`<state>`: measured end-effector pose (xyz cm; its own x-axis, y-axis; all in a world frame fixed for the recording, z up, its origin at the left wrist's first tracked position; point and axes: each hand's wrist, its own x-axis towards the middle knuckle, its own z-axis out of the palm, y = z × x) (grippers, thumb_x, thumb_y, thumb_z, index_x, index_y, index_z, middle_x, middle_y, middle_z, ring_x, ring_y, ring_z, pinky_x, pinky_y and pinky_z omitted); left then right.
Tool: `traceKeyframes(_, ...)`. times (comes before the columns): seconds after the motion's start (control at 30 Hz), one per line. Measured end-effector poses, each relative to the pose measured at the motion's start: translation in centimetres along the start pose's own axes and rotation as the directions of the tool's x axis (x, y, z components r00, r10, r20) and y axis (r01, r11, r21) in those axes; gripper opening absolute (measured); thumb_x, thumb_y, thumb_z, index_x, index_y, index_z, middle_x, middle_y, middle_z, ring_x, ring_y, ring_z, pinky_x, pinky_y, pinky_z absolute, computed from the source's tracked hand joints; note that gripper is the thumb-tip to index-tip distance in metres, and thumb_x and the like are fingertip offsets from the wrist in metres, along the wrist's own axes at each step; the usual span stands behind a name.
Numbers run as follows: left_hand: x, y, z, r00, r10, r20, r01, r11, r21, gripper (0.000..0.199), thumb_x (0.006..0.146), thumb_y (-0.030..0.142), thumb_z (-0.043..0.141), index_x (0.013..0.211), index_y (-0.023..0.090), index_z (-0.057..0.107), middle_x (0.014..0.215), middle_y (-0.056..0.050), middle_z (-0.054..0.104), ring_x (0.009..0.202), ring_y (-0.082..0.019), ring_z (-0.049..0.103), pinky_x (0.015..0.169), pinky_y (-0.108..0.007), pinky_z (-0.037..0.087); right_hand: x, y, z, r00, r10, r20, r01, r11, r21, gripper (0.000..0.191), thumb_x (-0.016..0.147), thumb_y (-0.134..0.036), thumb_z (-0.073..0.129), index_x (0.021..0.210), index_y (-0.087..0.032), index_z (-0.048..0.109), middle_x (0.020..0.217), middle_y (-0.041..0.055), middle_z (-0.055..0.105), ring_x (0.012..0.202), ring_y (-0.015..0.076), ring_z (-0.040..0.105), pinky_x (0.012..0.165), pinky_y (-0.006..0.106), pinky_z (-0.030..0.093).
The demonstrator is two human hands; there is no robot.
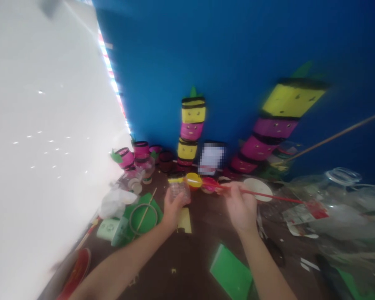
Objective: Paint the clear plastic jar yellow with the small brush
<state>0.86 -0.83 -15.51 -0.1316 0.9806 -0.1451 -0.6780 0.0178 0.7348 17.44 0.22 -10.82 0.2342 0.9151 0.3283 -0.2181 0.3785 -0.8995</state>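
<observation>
My left hand (174,207) is wrapped round a small clear plastic jar (178,191), which has a black rim and a yellow band below it. A paintbrush (275,197) with a long red handle is gripped in my right hand (242,208). Its pale tip points left, close to the jar's yellow band; blur hides whether they touch. Just behind the tip sits a round pot of yellow paint (194,179), with a pink-red pot (208,186) beside it. A yellow paper scrap (184,221) lies below the jar.
Painted jar stacks with faces stand by the blue wall, one in the middle (191,131) and one tilted at right (258,146). A screen (211,158) leans between them. Green card (231,271), a tape ring (143,205), scissors (273,250) and clear plastic jars (343,177) surround my hands.
</observation>
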Motion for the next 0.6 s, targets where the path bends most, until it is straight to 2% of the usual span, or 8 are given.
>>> traceKeyframes(0.13,0.0,0.1,0.1,1.0,-0.011,-0.002,0.011,0.999,-0.036,0.044,0.059,0.036,0.075,0.095,0.019,0.056,0.082,0.0,0.066,0.069,-0.012,0.062,0.065,-0.027,0.049,0.1,0.0,-0.3,0.998,-0.024,-0.063,0.023,1.0,-0.009,0.02,0.077,-0.038,0.062,0.075,-0.019,0.058,0.071,0.0002,0.061,0.064,0.012,0.06,0.063,0.026,0.051)
traceKeyframes(0.23,-0.1,0.1,0.1,1.0,-0.015,0.009,0.015,0.999,-0.049,0.044,0.059,0.035,0.075,0.096,0.02,0.056,0.084,-0.001,0.067,0.068,-0.012,0.063,0.064,-0.027,0.049,0.3,-0.3,-0.2,0.999,-0.021,-0.037,0.023,0.998,0.06,0.021,0.075,-0.039,0.064,0.075,-0.019,0.058,0.07,0.0001,0.062,0.061,0.0124,0.06,0.061,0.027,0.051)
traceKeyframes(0.33,-0.1,0.2,-0.1,0.999,-0.026,0.035,0.028,0.998,-0.063,0.044,0.058,0.035,0.075,0.095,0.019,0.058,0.085,-0.002,0.067,0.067,-0.012,0.063,0.062,-0.026,0.049,0.3,-0.4,-0.2,1.0,0.001,-0.013,-0.001,0.999,0.046,0.022,0.076,-0.04,0.063,0.075,-0.018,0.058,0.07,0.0013,0.062,0.061,0.0135,0.061,0.061,0.029,0.051)
traceKeyframes(0.5,-0.2,0.3,-0.3,0.997,-0.054,0.06,0.059,0.995,-0.083,0.041,0.06,0.038,0.074,0.092,0.017,0.06,0.08,-0.002,0.067,0.064,-0.012,0.062,0.058,-0.024,0.049,0.6,-0.7,-0.7,0.993,-0.02,-0.115,0.022,1.0,0.02,0.022,0.075,-0.039,0.064,0.073,-0.018,0.058,0.066,0.0004,0.061,0.058,0.0132,0.06,0.063,0.031,0.052)
traceKeyframes(0.6,-0.1,0.3,-0.3,0.997,-0.062,0.051,0.066,0.994,-0.084,0.042,0.059,0.037,0.075,0.092,0.017,0.059,0.08,-0.002,0.067,0.065,-0.012,0.062,0.06,-0.025,0.049,0.5,-1.2,-0.5,0.999,-0.01,-0.053,0.013,0.998,0.058,0.021,0.075,-0.038,0.064,0.073,-0.018,0.058,0.067,0.0007,0.061,0.057,0.013,0.06,0.061,0.03,0.052)
